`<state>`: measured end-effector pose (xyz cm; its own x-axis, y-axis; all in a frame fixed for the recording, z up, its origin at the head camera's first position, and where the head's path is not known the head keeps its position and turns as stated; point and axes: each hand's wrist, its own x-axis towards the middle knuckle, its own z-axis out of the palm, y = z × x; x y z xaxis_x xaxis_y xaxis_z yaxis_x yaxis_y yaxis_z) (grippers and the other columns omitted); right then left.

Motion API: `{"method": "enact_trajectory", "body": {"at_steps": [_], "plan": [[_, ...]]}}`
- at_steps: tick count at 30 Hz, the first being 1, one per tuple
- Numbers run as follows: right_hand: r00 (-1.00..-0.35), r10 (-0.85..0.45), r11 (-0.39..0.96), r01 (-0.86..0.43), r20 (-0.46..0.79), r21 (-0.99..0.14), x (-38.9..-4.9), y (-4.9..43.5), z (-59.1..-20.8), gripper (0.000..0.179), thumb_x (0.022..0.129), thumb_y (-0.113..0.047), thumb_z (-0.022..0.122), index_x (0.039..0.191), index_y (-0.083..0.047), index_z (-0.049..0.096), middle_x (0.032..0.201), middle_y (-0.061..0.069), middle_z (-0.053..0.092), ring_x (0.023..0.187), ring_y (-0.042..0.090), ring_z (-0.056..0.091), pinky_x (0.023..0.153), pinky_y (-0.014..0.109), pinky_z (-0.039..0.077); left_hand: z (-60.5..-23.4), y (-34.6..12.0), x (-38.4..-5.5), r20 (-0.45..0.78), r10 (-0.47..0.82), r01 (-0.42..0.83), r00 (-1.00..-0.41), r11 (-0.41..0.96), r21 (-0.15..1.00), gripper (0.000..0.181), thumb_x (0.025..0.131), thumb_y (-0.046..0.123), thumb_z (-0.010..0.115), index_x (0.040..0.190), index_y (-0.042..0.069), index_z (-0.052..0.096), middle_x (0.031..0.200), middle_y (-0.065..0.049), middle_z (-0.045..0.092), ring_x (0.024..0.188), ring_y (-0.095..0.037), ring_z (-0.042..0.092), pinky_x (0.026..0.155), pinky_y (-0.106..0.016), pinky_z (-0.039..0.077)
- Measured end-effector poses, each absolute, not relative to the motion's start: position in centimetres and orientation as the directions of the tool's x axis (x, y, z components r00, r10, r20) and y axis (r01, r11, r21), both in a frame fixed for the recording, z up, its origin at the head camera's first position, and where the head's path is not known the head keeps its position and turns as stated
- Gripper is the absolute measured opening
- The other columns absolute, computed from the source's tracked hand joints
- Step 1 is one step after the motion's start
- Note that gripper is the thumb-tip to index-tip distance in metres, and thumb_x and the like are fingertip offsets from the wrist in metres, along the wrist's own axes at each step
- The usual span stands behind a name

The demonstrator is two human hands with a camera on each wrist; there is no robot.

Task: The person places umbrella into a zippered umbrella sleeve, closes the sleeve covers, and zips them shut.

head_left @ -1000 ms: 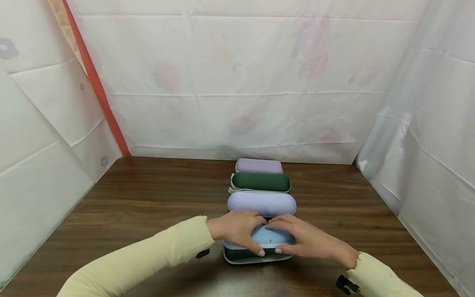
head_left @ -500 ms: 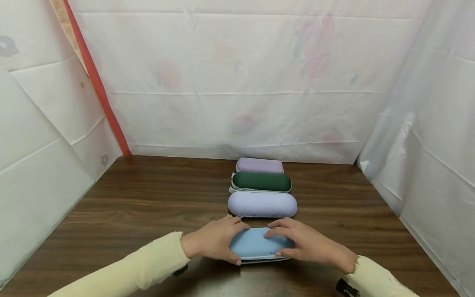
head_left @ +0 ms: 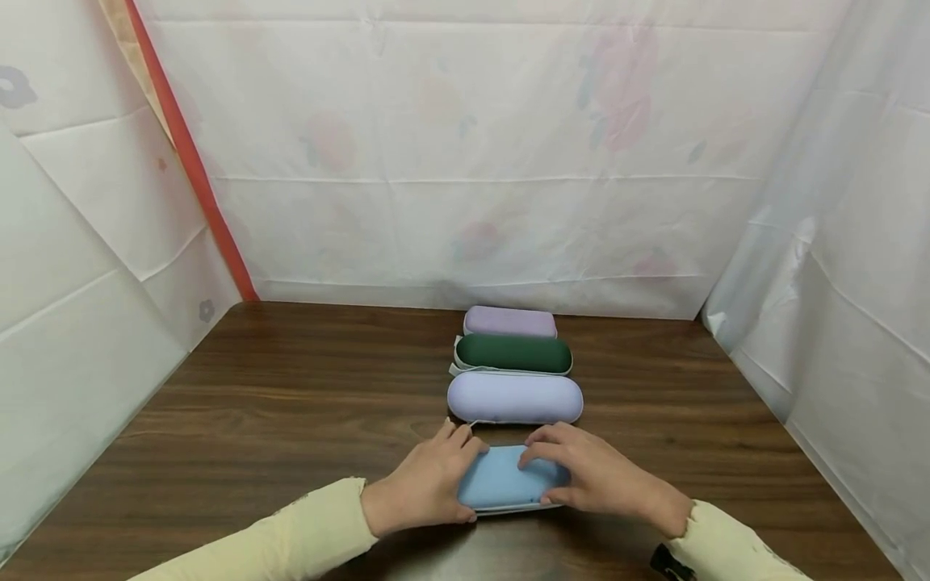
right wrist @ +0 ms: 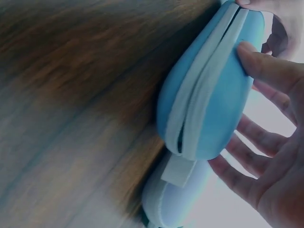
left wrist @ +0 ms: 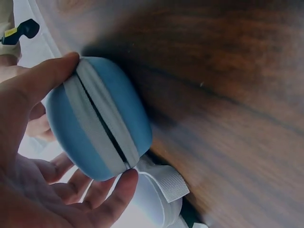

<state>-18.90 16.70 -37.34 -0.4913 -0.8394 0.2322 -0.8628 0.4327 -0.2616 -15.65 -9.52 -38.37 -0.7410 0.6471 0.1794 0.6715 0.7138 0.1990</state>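
A light blue zippered glasses case (head_left: 501, 478) lies on the table close to me, its lid down. In both wrist views a thin dark gap shows between the grey zipper bands. My left hand (head_left: 427, 488) grips its left end, thumb (left wrist: 64, 64) at the front seam and fingers around the back. At the other end my right hand (head_left: 599, 478) holds the case, thumb (right wrist: 261, 64) on the lid near the front and fingers along the far side. The inside of the case is hidden.
Behind it, three more cases lie in a row going back: a lavender case (head_left: 514, 398), a dark green case (head_left: 513, 354) and a purple case (head_left: 510, 323). White patterned sheets (head_left: 465, 161) stand around the brown wooden table (head_left: 305, 387).
The blue lid has come down over the dark green interior. My left hand has moved from the case's middle to its left end; my right hand has stayed nearly in place.
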Motion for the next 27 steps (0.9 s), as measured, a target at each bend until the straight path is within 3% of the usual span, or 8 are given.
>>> {"method": "enact_trajectory", "body": {"at_steps": [4,8,11,14,16,19,27], "plan": [[-0.51,-0.844,0.465,-0.85,0.165,-0.249,-18.9,16.2,-36.6,0.048,0.073,-0.027,0.084,0.115,-0.026,0.061,0.114,-0.003,0.057,0.101,0.014,0.053,0.082,0.036,0.048,-38.4,-9.8,-16.1,0.172,0.667,0.688,-0.725,0.688,0.232,0.069,0.063,0.041,0.087,0.117,0.008,0.057,0.105,-0.003,0.05,0.099,-0.023,0.051,0.078,-0.032,0.05],[-0.516,-0.851,0.48,-0.839,0.095,-0.255,-18.9,15.7,-35.9,0.053,0.074,-0.025,0.083,0.122,-0.028,0.061,0.113,-0.003,0.057,0.096,0.013,0.051,0.08,0.034,0.048,-38.3,-10.9,-17.5,0.075,0.7,0.642,-0.71,0.6,0.476,0.066,0.072,0.042,0.081,0.123,0.009,0.055,0.108,0.002,0.048,0.098,-0.014,0.043,0.082,-0.027,0.043],[-0.517,-0.853,0.484,-0.835,0.074,-0.262,-18.8,15.6,-35.8,0.053,0.074,-0.024,0.083,0.122,-0.028,0.061,0.112,-0.002,0.057,0.095,0.013,0.051,0.079,0.034,0.047,-38.4,-11.9,-18.8,0.002,0.725,0.55,-0.688,0.52,0.654,0.048,0.088,0.037,0.067,0.126,0.009,0.057,0.112,0.005,0.05,0.103,-0.011,0.042,0.088,-0.028,0.039],[-0.523,-0.85,0.49,-0.828,0.061,-0.273,-18.8,15.6,-36.0,0.053,0.074,-0.024,0.083,0.122,-0.027,0.062,0.112,-0.003,0.056,0.095,0.012,0.05,0.079,0.033,0.047,-38.6,-12.6,-20.0,-0.027,0.759,0.499,-0.65,0.454,0.738,0.031,0.099,0.02,0.049,0.125,0.007,0.059,0.116,0.002,0.055,0.109,-0.013,0.047,0.093,-0.03,0.039],[-0.526,-0.849,0.492,-0.825,0.058,-0.277,-18.8,15.6,-36.1,0.053,0.074,-0.025,0.083,0.122,-0.027,0.062,0.112,-0.003,0.056,0.096,0.012,0.05,0.079,0.033,0.047,-38.7,-12.9,-20.6,-0.046,0.775,0.488,-0.631,0.442,0.752,0.03,0.1,0.007,0.042,0.123,0.005,0.061,0.118,-0.001,0.058,0.111,-0.012,0.05,0.094,-0.029,0.04],[-0.523,-0.85,0.49,-0.828,0.06,-0.274,-18.9,15.5,-36.3,0.053,0.074,-0.026,0.083,0.123,-0.028,0.062,0.112,-0.003,0.056,0.096,0.012,0.05,0.08,0.033,0.046,-38.8,-13.3,-21.4,-0.068,0.788,0.496,-0.611,0.449,0.743,0.034,0.096,-0.006,0.04,0.118,0.002,0.064,0.116,-0.003,0.062,0.108,-0.01,0.054,0.092,-0.026,0.042],[-0.502,-0.86,0.469,-0.847,0.088,-0.251,-18.9,15.6,-36.4,0.055,0.072,-0.026,0.084,0.122,-0.028,0.062,0.112,-0.003,0.056,0.097,0.012,0.052,0.079,0.033,0.048,-39.3,-13.5,-22.4,-0.081,0.82,0.572,-0.567,0.462,0.677,0.024,0.092,-0.006,0.053,0.111,-0.001,0.068,0.108,-0.004,0.067,0.101,-0.006,0.057,0.087,-0.022,0.045]]}}
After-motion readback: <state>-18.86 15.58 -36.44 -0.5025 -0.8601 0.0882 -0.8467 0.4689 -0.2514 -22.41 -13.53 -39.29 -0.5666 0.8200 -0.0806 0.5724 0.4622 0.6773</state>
